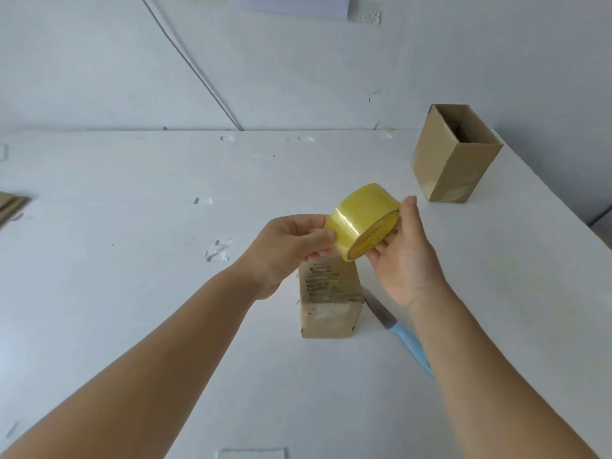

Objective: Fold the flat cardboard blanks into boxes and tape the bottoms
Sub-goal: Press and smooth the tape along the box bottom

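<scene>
Nearest the camera, a knife [399,332] with a blue handle lay flat on the white table [132,260], at about 5 o'clock from the small box [328,301] and just beside it. That box stood closed side up at the table's middle, with torn print and a strip of tape across its top.

Above the box, both hands held the yellow tape roll [362,221] in the air. The right hand [405,256], at 3 o'clock of the roll, cupped it with thumb over the rim and fingers under. The left hand [291,245], at 9 o'clock, pinched the roll's outer face between thumb and fingers.

Farther off, at 1 o'clock, an open box [455,157] stood upright near the table's right edge. At 9 o'clock, flat blanks [11,205] showed at the left edge. Behind the table rose a white wall [99,61].
</scene>
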The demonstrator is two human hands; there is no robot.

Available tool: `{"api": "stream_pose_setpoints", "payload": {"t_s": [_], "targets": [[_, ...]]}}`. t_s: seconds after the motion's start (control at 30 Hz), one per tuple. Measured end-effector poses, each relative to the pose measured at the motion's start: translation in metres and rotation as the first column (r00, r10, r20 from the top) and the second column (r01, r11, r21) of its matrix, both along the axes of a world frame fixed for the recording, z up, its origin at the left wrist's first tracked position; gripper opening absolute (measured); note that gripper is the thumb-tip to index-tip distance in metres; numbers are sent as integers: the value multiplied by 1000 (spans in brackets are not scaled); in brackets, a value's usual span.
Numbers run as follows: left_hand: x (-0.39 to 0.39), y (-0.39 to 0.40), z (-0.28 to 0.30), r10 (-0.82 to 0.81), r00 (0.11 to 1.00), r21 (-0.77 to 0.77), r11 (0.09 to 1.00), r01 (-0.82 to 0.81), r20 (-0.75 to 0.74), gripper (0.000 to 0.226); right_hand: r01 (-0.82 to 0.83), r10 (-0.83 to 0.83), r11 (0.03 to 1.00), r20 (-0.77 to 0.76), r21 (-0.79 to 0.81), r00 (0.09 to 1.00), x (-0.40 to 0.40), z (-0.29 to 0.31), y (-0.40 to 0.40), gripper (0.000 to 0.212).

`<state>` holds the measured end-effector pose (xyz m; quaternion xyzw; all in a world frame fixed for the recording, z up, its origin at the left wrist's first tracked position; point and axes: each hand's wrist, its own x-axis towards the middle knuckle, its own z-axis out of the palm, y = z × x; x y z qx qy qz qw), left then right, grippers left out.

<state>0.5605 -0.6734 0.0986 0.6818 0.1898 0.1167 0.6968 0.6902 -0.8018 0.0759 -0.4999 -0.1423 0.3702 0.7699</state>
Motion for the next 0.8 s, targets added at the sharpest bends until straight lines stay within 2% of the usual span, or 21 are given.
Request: {"api": "stream_pose_setpoints", "payload": {"t_s": [0.07, 0.13, 0.27, 0.57, 0.7, 0.8], "targets": [[-6, 0, 2, -26, 998, -28, 999, 24, -65, 19, -53, 53, 998, 44, -15, 998, 1, 10, -4, 101], [-10, 1, 4, -35, 987, -46, 999, 28, -158, 15, -92, 91, 996, 82, 11, 992, -2, 16, -10, 118], [-15, 1, 8, -108, 949, -76, 993, 89, -296, 3, -113, 102, 988, 108, 104, 989, -4, 17, -20, 105], [-18, -7, 11, -196, 934, -250, 961, 122, -298, 10, -129, 97, 973, 165, 191, 981, -12, 21, -33, 78], [-20, -15, 11, -128, 959, -329, 944, 39, -253, 7, -151, 112, 969, 200, 195, 973, -11, 24, -36, 74], [-19, -22, 10, 4, 979, -407, 909, -89, -203, 12, -143, 104, 974, 215, 174, 971, -8, 24, -37, 65]]}}
